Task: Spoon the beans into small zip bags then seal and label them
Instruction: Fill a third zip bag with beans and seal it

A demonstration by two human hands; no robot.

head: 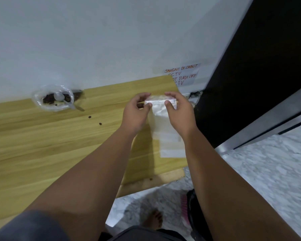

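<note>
I hold a small clear zip bag (pixel 159 108) above the right end of the wooden table (pixel 42 145). My left hand (pixel 136 112) pinches the left end of its zip strip and my right hand (pixel 178 110) pinches the right end. The bag hangs down between my hands and looks empty. At the far left, against the wall, an open clear plastic bag of dark beans (pixel 53 98) lies on the table with a white plastic spoon (pixel 63 99) resting in it.
Two loose beans (pixel 95 120) lie on the table between the bean bag and my hands. A stack of flat zip bags (pixel 170 143) lies under my right wrist near the table's right edge. A handwritten paper note (pixel 181 73) is on the wall.
</note>
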